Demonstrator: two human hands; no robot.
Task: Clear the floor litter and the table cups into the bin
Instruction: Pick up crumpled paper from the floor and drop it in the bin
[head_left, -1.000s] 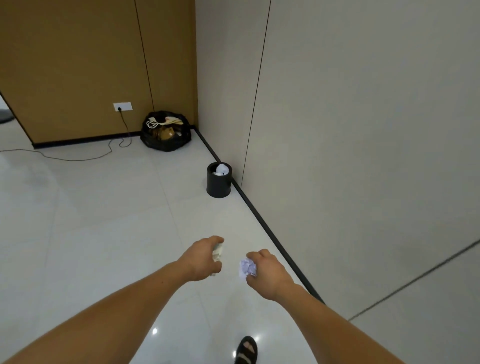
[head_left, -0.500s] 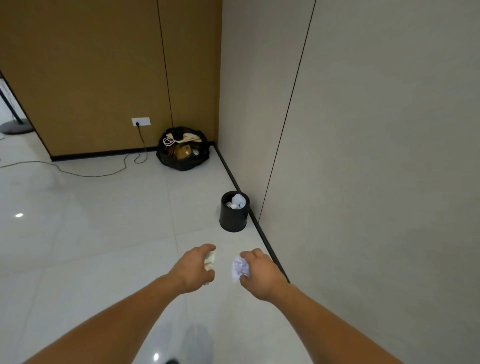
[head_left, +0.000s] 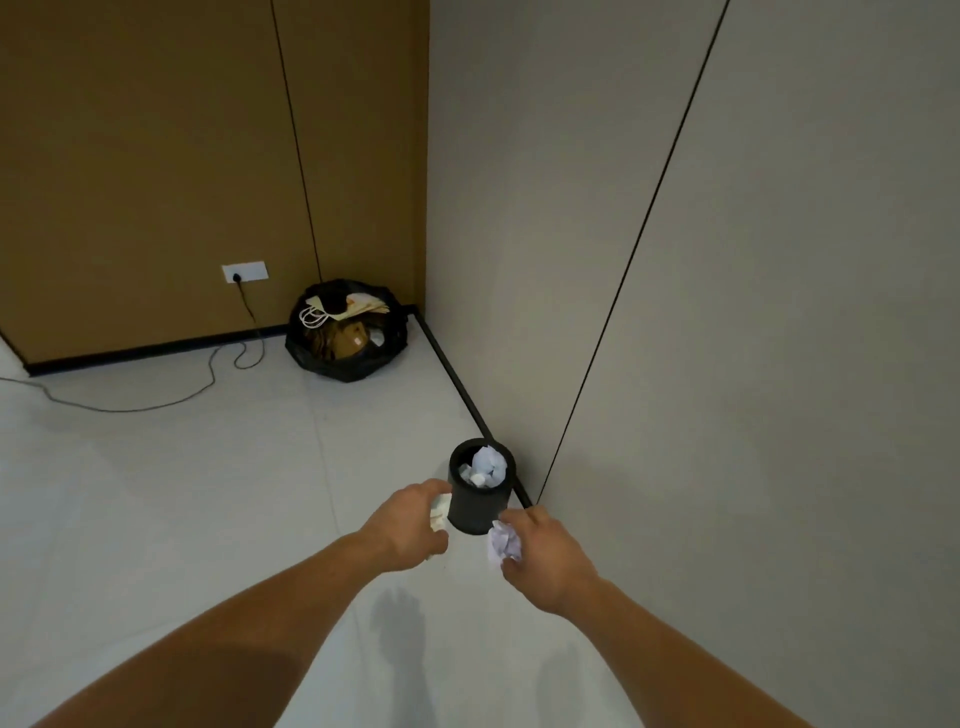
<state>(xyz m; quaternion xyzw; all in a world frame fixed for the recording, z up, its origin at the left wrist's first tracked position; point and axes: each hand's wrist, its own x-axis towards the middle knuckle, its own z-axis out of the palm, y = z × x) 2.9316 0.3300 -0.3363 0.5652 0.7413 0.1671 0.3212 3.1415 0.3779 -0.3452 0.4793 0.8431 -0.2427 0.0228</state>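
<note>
A small black round bin (head_left: 475, 512) stands on the white floor against the grey wall, with crumpled white paper (head_left: 488, 465) inside it. My left hand (head_left: 410, 527) grips a cream crumpled paper (head_left: 440, 512) just left of the bin. My right hand (head_left: 545, 558) grips a white crumpled paper ball (head_left: 504, 540) in front of the bin's lower right side. Both hands are close to the bin, below its rim in the view.
A black rubbish bag (head_left: 345, 332) full of paper bags sits in the corner by the brown wall. A cable (head_left: 156, 400) runs from the wall socket (head_left: 244, 272) across the floor to the left. The grey wall (head_left: 727, 364) rises close on my right.
I have walked closer to the bin, which now sits right beyond my hands. Both hands still hold their papers and have stretched forward toward it.
</note>
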